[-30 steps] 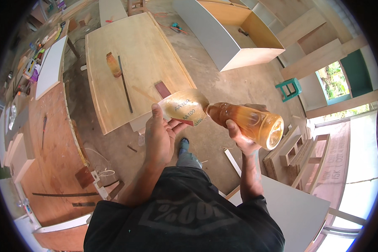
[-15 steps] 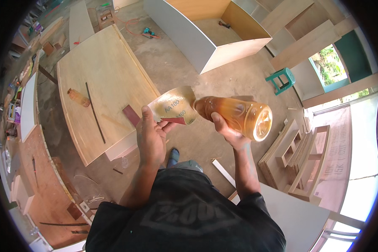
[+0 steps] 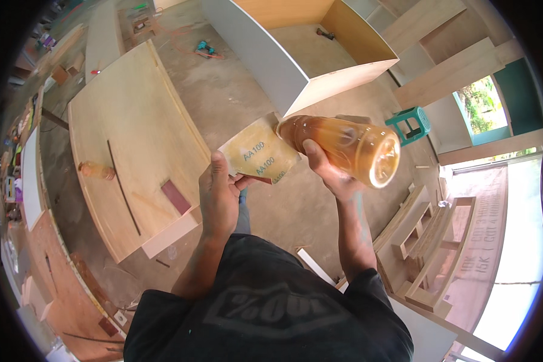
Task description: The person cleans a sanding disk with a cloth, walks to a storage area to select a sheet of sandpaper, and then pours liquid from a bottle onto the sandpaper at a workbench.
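Observation:
My left hand (image 3: 219,196) pinches the edge of a sheet of sandpaper (image 3: 254,151) between thumb and fingers. Its yellowish printed back faces up, with a wet-looking shine on part of it, and a dark red grit edge shows below. My right hand (image 3: 330,175) is wrapped around a clear plastic bottle (image 3: 359,148) of amber-brown contents. The bottle lies nearly on its side, base toward the right, its neck end by the sheet's right edge. Whether anything flows from its mouth cannot be made out.
To the left stands a wooden panel (image 3: 133,120) bearing a smaller amber bottle (image 3: 96,170), a thin dark strip (image 3: 123,187) and a dark red sandpaper piece (image 3: 175,197). A large open cabinet box (image 3: 253,54), a teal drill (image 3: 205,49) and a green stool (image 3: 411,125) are farther off.
The sandpaper looks flatter and its printed back shows more. The bottle is still held beside it, slightly higher and farther right in view. My view has shifted, sliding the panel left.

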Available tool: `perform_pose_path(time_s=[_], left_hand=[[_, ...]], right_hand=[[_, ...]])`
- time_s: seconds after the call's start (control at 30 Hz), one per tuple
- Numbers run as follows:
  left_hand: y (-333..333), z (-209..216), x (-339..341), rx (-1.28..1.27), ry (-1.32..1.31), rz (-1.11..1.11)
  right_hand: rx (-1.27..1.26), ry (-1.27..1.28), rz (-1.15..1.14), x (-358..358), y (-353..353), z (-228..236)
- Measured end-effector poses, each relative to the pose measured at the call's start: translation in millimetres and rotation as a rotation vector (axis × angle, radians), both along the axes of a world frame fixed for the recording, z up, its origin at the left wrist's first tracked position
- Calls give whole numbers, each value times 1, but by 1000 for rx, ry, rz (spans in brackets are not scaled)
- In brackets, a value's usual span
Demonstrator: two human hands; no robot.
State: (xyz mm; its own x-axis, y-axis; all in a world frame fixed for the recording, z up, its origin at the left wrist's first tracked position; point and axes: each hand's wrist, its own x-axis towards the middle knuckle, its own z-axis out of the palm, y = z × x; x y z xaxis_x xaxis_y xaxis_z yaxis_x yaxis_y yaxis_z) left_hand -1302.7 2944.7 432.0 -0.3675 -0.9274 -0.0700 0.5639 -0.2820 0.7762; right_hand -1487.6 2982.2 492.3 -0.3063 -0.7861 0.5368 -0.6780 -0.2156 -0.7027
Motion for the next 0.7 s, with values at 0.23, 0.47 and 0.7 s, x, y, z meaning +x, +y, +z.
perform_pose_path(time_s=[0.23, 0.47, 0.7], left_hand=[[-112, -4, -73, 9, -96, -13], [-203, 6, -123, -84, -272, -1], [-285, -7, -177, -53, -344, 60]], right_hand=[[59, -66, 79, -55, -98, 12], [-88, -310, 103, -84, -205, 9], [-82, -384, 175, -143, -311, -7]])
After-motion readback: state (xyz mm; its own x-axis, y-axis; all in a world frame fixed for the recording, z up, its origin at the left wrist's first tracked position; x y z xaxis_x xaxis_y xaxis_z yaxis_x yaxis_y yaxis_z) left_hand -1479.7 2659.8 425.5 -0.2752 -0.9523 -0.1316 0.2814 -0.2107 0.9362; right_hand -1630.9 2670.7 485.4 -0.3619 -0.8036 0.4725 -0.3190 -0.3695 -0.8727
